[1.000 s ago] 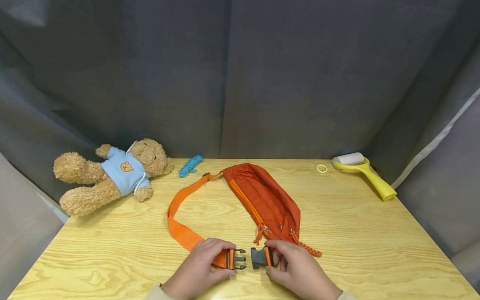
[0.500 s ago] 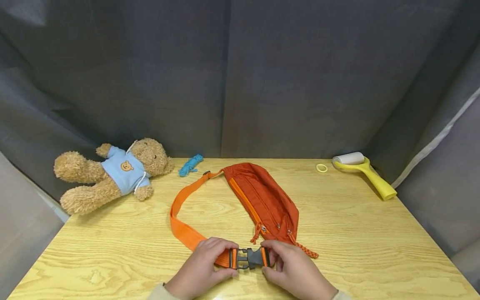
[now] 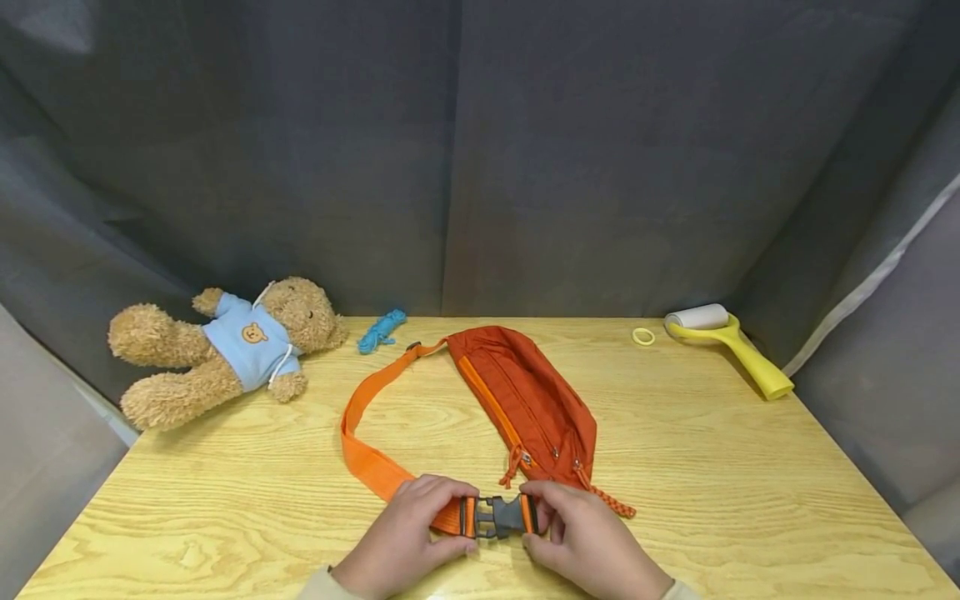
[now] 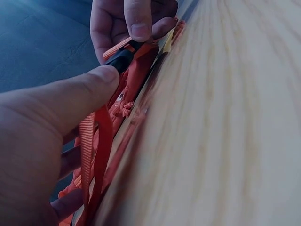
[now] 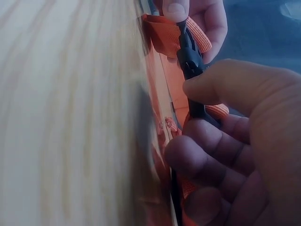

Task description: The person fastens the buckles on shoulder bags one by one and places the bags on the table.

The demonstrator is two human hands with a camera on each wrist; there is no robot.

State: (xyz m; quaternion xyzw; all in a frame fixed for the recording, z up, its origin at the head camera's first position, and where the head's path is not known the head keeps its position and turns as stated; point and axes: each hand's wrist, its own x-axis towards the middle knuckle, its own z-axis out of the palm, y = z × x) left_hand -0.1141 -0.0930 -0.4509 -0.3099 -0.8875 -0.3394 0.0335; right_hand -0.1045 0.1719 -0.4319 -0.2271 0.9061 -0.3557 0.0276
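Note:
An orange-red waist pack [image 3: 525, 400] lies on the wooden table, its orange strap [image 3: 365, 454] looping round to the left. Between thumb and fingers, my left hand [image 3: 408, 533] pinches the black pronged buckle half [image 3: 485, 518] at its webbing end. From the right, my right hand [image 3: 592, 537] grips the black socket half [image 3: 507, 517]. The prongs sit partly inside the socket, with part of their length showing between the two halves. In the right wrist view the buckle [image 5: 189, 59] is seen edge-on, raised above the tabletop. Braided zip pulls [image 3: 611, 502] hang by the right hand.
A teddy bear [image 3: 251, 337] in a blue hoodie lies at the back left, near a blue cord bundle [image 3: 382, 331]. A yellow ring [image 3: 642, 337] and a yellow-handled lint roller [image 3: 731, 337] lie at the back right. Dark curtains [image 3: 600, 158] enclose the table.
Both hands have come together, closing the gap between the buckle halves; the prongs have entered the socket. The pack's near end has shifted slightly left. Little has changed over the last half second.

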